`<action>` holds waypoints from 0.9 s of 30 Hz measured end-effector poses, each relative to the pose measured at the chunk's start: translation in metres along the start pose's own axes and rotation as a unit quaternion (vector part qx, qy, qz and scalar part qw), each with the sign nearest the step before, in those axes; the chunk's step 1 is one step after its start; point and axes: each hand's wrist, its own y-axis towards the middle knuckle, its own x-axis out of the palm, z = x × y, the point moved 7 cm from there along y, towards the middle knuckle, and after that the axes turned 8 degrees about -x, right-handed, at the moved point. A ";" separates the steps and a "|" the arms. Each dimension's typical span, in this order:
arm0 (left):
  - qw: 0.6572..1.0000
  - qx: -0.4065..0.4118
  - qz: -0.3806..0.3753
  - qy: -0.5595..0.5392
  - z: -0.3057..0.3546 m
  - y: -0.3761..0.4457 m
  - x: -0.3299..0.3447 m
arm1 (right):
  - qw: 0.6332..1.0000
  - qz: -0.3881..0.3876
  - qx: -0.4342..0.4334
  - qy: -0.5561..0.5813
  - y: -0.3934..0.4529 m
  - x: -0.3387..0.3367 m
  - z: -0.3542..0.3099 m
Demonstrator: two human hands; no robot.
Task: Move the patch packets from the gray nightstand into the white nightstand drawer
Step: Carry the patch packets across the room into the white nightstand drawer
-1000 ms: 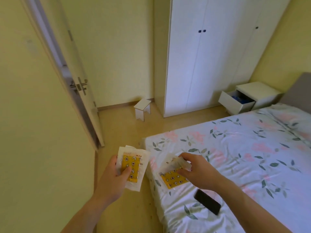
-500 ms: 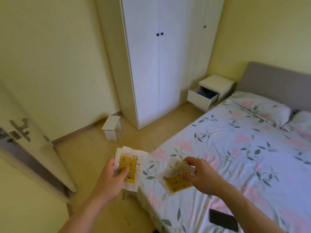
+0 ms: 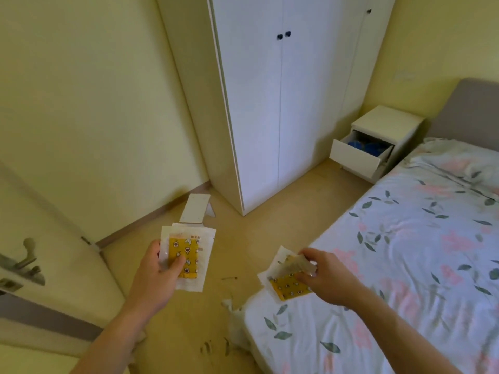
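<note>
My left hand [image 3: 155, 273] grips a small stack of patch packets [image 3: 193, 255], clear sleeves with a yellow patterned patch, thumb pressed on the front. My right hand [image 3: 328, 276] pinches another bunch of yellow patch packets [image 3: 287, 286] above the bed's foot corner. The white nightstand [image 3: 388, 121] stands far ahead on the right, beside the bed's headboard. Its top drawer [image 3: 356, 157] is pulled out, with blue things inside. The gray nightstand is out of view.
A tall white wardrobe [image 3: 283, 103] fills the middle back. The bed [image 3: 405, 252] with a floral sheet takes up the right side. A small white stool [image 3: 195, 209] sits on the floor by the wall. An open door [image 3: 40, 252] is at the left.
The view has swung right and moved forward past the door; the white nightstand and wardrobe look closer. Both hands still hold their packets in the same way. The black phone on the bed has left the view.
</note>
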 end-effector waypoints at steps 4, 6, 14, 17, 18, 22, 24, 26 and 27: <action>1.000 -0.015 0.000 -0.016 0.002 0.061 -0.011 | 1.000 -0.016 -0.011 0.011 0.077 0.005 -0.034; 1.000 -0.017 -0.009 -0.020 0.005 0.097 -0.015 | 1.000 -0.022 -0.012 0.004 0.113 0.009 -0.049; 0.997 0.007 -0.074 -0.023 0.021 0.252 -0.049 | 0.999 0.026 0.016 -0.014 0.246 0.030 -0.089; 0.995 0.014 -0.098 -0.011 0.029 0.313 -0.063 | 0.998 0.048 0.045 -0.011 0.286 0.035 -0.102; 0.994 0.016 -0.110 -0.007 0.033 0.332 -0.062 | 0.997 0.058 0.052 -0.004 0.296 0.035 -0.104; 0.985 0.017 -0.172 0.014 0.055 0.394 -0.034 | 0.991 0.099 0.093 -0.005 0.320 0.020 -0.104; 0.978 0.028 -0.208 0.013 0.072 0.411 -0.010 | 0.985 0.131 0.114 0.008 0.319 0.008 -0.097; 0.969 0.035 -0.246 0.015 0.094 0.426 0.018 | 0.976 0.162 0.143 0.005 0.316 -0.007 -0.087; 0.963 0.038 -0.267 0.018 0.105 0.433 0.032 | 0.972 0.175 0.156 0.005 0.315 -0.015 -0.081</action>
